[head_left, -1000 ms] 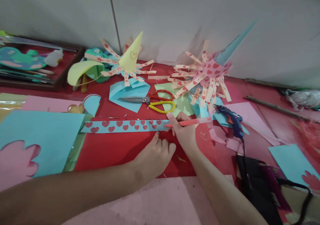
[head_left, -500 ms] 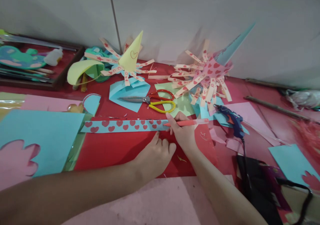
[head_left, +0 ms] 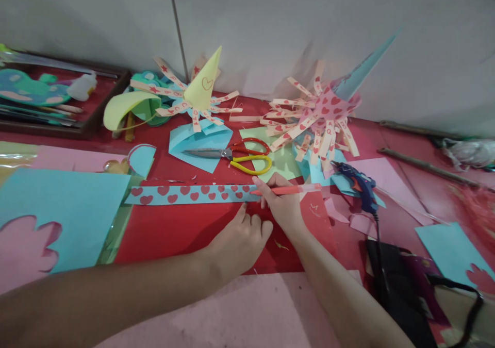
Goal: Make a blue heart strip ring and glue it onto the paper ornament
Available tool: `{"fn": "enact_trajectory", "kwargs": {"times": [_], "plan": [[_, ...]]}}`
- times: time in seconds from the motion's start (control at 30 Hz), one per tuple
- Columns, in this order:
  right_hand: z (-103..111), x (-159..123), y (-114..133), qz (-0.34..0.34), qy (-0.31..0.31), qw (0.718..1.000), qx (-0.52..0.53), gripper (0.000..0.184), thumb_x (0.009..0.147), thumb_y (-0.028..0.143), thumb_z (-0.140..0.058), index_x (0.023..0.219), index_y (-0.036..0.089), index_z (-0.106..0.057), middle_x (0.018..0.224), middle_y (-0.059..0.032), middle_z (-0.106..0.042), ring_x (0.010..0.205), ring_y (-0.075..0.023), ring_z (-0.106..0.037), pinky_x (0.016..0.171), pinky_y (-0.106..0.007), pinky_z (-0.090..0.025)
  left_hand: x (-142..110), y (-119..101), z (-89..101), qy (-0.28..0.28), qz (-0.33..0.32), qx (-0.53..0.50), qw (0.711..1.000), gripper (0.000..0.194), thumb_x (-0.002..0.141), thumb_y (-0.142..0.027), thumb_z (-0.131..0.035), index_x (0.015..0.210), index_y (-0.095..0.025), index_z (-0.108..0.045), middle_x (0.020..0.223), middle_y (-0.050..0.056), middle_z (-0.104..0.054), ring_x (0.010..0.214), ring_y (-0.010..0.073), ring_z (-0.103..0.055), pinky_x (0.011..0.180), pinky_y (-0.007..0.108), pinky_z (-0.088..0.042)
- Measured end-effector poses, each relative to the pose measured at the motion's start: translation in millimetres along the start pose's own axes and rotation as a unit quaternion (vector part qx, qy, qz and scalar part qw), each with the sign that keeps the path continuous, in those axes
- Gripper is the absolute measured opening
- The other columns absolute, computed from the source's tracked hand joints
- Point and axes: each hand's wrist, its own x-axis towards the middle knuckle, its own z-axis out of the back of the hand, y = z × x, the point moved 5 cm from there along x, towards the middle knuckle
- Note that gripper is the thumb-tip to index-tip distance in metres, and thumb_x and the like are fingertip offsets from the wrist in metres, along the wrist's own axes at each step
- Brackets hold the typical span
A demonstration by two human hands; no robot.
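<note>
A narrow light-blue paper strip point(head_left: 201, 194) patterned with red hearts lies across a sheet of red paper point(head_left: 166, 234). At the strip's lower edge, near its right end, my left hand point(head_left: 242, 237) holds it down with a fingertip, the other fingers curled in. My right hand point(head_left: 284, 203) is closed around a red pen point(head_left: 296, 188), whose tip meets the strip just right of the last hearts. Just behind my right hand lie scissors point(head_left: 251, 165) with one red and one yellow handle.
Two paper cone figures with strip legs, one yellow point(head_left: 203, 87) and one pink and blue point(head_left: 334, 100), stand by the wall. To the right lies a blue glue gun point(head_left: 359, 183) with its cord. A tray point(head_left: 83, 131) holds supplies at left, near blue paper point(head_left: 85, 198).
The right hand and pen have shifted very slightly left along the strip. My left hand stays in place.
</note>
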Motion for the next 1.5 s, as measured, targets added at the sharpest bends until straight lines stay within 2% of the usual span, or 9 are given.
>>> {"fn": "enact_trajectory", "kwargs": {"times": [0.13, 0.37, 0.63, 0.83, 1.1, 1.37, 1.5], "plan": [[0.7, -0.5, 0.6, 0.003, -0.005, 1.0, -0.006, 0.042, 0.079, 0.045, -0.06, 0.055, 0.023, -0.034, 0.037, 0.0095, -0.04, 0.037, -0.0071, -0.043, 0.046, -0.021, -0.041, -0.3, 0.5, -0.9, 0.009, 0.002, -0.01, 1.0, 0.01, 0.079, -0.008, -0.04, 0.081, -0.014, -0.048, 0.064, 0.004, -0.057, 0.059, 0.0177, -0.056, 0.087, 0.045, -0.043], [1.7, -0.8, 0.0, 0.009, -0.021, 1.0, -0.003, 0.045, 0.08, 0.044, -0.058, 0.053, 0.023, -0.03, 0.037, 0.0093, -0.035, 0.042, -0.0104, -0.055, 0.043, -0.02, -0.041, -1.1, 0.8, 0.8, -0.005, 0.003, 0.004, 1.0, 0.009, 0.078, -0.008, -0.04, 0.078, -0.015, -0.046, 0.061, 0.003, -0.055, 0.058, 0.0179, -0.056, 0.085, 0.044, -0.045], [4.2, 0.3, -3.3, -0.009, -0.042, 0.999, 0.029, 0.044, 0.08, 0.044, -0.059, 0.055, 0.023, -0.03, 0.037, 0.0099, -0.035, 0.041, -0.0117, -0.056, 0.043, -0.022, -0.041, -0.8, 0.0, 0.5, -0.001, -0.001, 0.014, 1.0, 0.009, 0.077, -0.007, -0.04, 0.078, -0.016, -0.045, 0.061, 0.002, -0.055, 0.057, 0.0168, -0.056, 0.086, 0.044, -0.046], [3.1, -1.1, -0.2, 0.006, -0.029, 1.0, 0.003, 0.041, 0.081, 0.042, -0.06, 0.055, 0.022, -0.033, 0.039, 0.0093, -0.039, 0.044, -0.0105, -0.055, 0.049, -0.022, -0.043, -0.9, 0.4, 2.0, -0.006, -0.003, 0.018, 1.0, 0.011, 0.076, -0.006, -0.04, 0.078, -0.015, -0.045, 0.06, 0.003, -0.055, 0.057, 0.0177, -0.056, 0.085, 0.043, -0.046], [3.2, -2.0, 1.8, 0.014, -0.053, 0.998, -0.022, 0.041, 0.082, 0.043, -0.057, 0.057, 0.022, -0.032, 0.04, 0.0095, -0.038, 0.044, -0.0101, -0.057, 0.047, -0.02, -0.043, 0.0, 0.0, 1.0, -0.002, -0.002, 0.009, 1.0, 0.008, 0.076, -0.008, -0.042, 0.079, -0.014, -0.046, 0.061, 0.003, -0.056, 0.057, 0.0174, -0.056, 0.086, 0.045, -0.045], [4.9, -2.3, 2.6, 0.031, -0.066, 0.997, -0.03, 0.041, 0.082, 0.038, -0.055, 0.056, 0.022, -0.028, 0.046, 0.0088, -0.031, 0.043, -0.0081, -0.052, 0.042, -0.018, -0.039, -0.1, 0.6, 1.3, 0.0, -0.004, 0.01, 1.0, 0.009, 0.076, -0.008, -0.042, 0.08, -0.014, -0.047, 0.062, 0.003, -0.056, 0.058, 0.0168, -0.056, 0.087, 0.044, -0.044], [5.0, -1.8, 1.4, 0.042, -0.063, 0.997, -0.022, 0.044, 0.081, 0.039, -0.056, 0.055, 0.022, -0.026, 0.045, 0.0101, -0.026, 0.038, -0.0056, -0.039, 0.043, -0.019, -0.04, -0.2, 0.5, 2.1, -0.001, -0.006, 0.013, 1.0, 0.008, 0.075, -0.008, -0.042, 0.079, -0.014, -0.046, 0.061, 0.003, -0.056, 0.058, 0.0174, -0.056, 0.086, 0.044, -0.045]]}}
